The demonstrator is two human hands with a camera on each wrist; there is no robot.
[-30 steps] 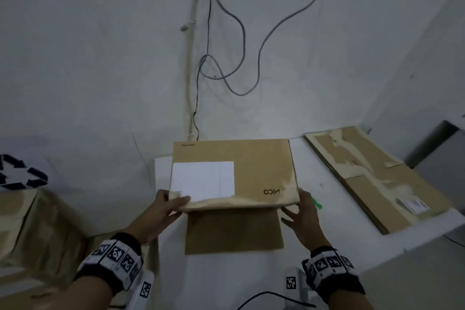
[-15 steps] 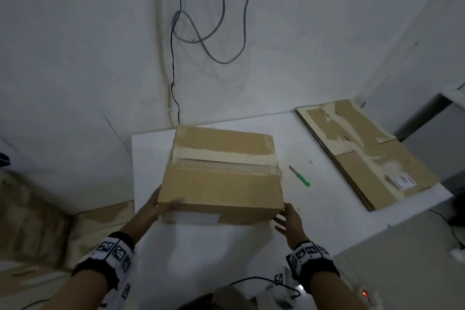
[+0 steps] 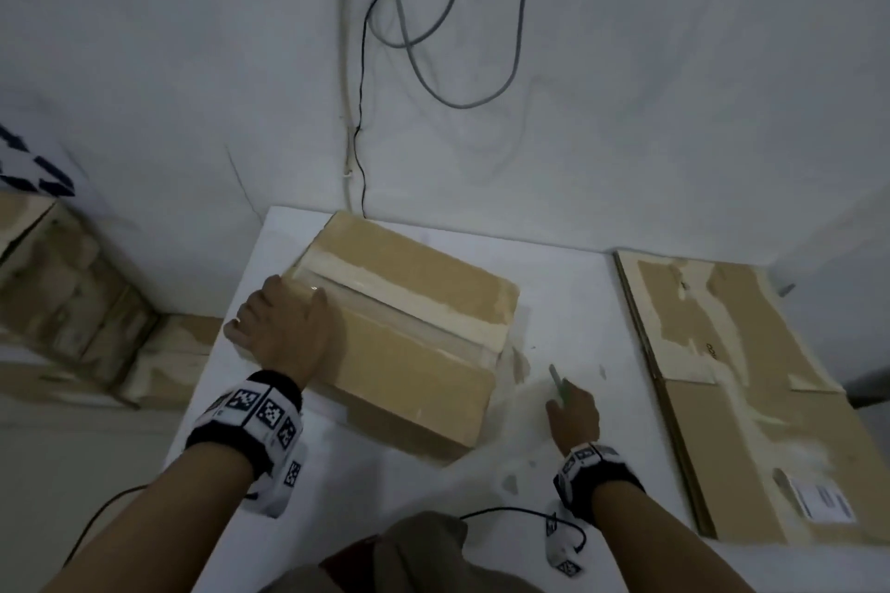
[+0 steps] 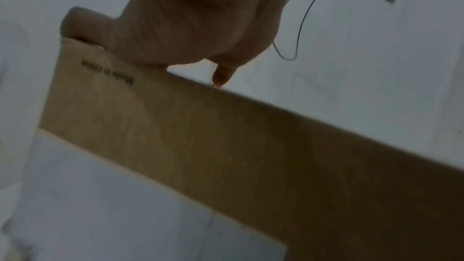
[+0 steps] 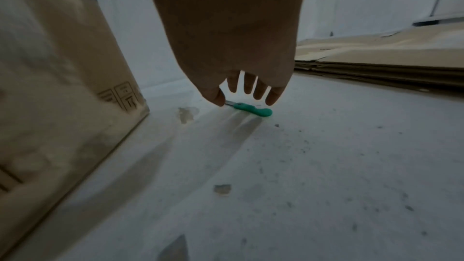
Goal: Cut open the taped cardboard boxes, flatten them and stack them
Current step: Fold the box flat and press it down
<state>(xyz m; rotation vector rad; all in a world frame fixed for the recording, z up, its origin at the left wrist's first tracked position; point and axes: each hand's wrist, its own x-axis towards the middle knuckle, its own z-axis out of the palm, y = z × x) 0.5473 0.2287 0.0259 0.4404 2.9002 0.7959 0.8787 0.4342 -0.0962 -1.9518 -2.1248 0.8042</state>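
While the left hand [image 3: 284,332] rests flat on the taped brown cardboard box [image 3: 409,342], the right hand [image 5: 233,47], fingers spread, reaches the small green-handled cutter [image 5: 252,111] lying crosswise just beyond its fingertips on the white worktop [image 5: 301,166].

My left hand [image 3: 284,332] lies palm-down on the near left corner of the taped cardboard box [image 3: 409,337], which sits on the white table [image 3: 578,313]. My right hand [image 3: 573,414] reaches over the table just right of the box, fingertips at a small green cutter [image 3: 556,378]. Flattened cardboard [image 3: 751,400] lies stacked at the table's right edge.
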